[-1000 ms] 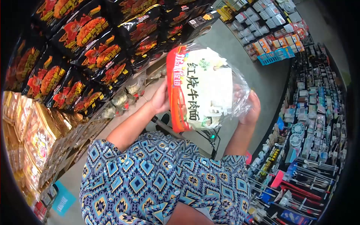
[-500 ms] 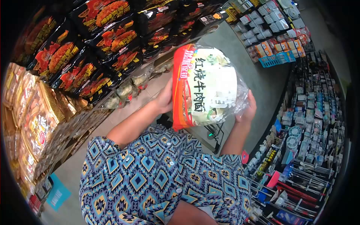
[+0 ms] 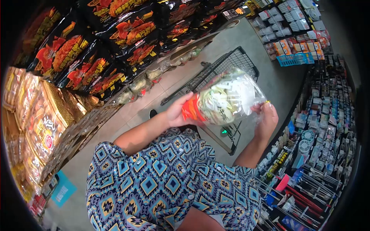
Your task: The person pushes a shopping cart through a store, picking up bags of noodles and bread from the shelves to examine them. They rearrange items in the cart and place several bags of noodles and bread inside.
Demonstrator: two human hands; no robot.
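Observation:
A clear plastic noodle package (image 3: 221, 101) with a red-orange band and pale green-white print hangs tilted between my two hands, in front of my chest. My left hand (image 3: 179, 111) is closed round its red-orange end. The fingers of my right hand (image 3: 267, 117) pinch the crinkled clear plastic at the opposite end, where a small yellow bit shows by the fingertips. Behind and below the package stands a dark wire shopping cart (image 3: 231, 61), partly hidden by it.
Black noodle packs (image 3: 131, 30) fill the shelf at the upper left, with gold packages (image 3: 42, 123) below them. Small hanging goods (image 3: 316, 142) line a curved rack on the right. Another display with a blue tray (image 3: 295, 59) stands at the upper right.
The package has tipped and turned, so its large printed face no longer faces me. My right hand has shifted from cupping its side to pinching the plastic. More of the cart shows.

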